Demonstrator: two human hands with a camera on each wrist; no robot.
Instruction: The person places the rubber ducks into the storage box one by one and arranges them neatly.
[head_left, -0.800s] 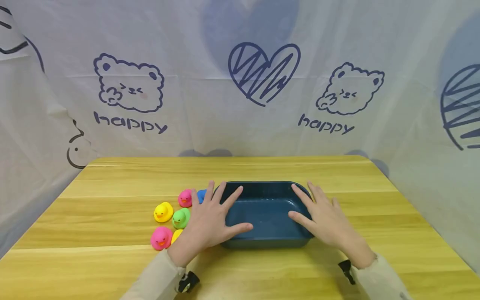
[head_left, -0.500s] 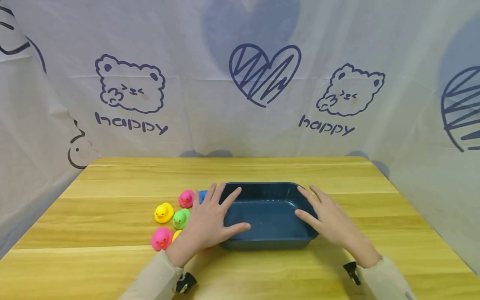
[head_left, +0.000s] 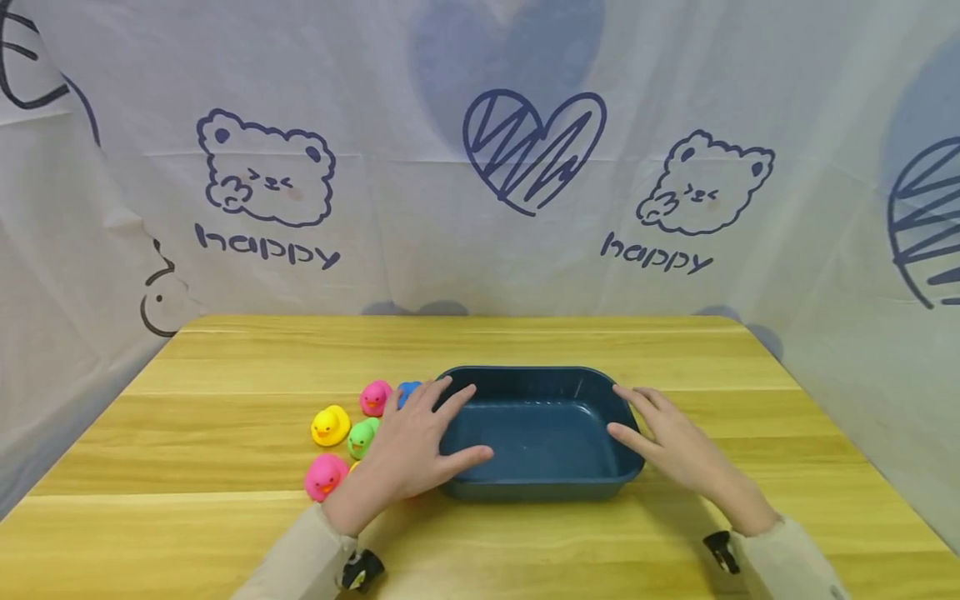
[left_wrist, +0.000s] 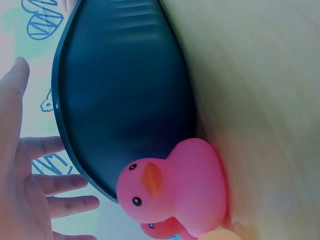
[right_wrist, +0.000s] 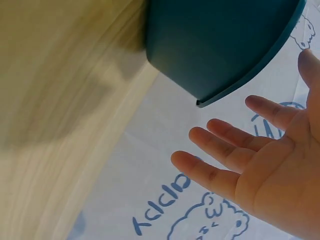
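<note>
A dark blue rectangular tub stands upright on the table, with nothing visible inside. At its left end hovers my left hand, fingers spread and thumb reaching over the rim. My right hand is at the opposite end, fingers stretched over or near the right rim; contact cannot be told. Rubber ducks lie left of the tub: pink, blue, green, yellow and another pink one. In the left wrist view a pink duck sits close beside the tub. My left forearm hides part of the group.
The wooden table extends on all sides of the tub. Behind it hangs a pale cloth printed with bears and hearts. Dark wrist cameras sit under both of my sleeves.
My right hand has moved right, and its fingers are closer together. The tub's right end shows slightly farther right. My left hand has lowered a little at the fingertips and stays spread.
</note>
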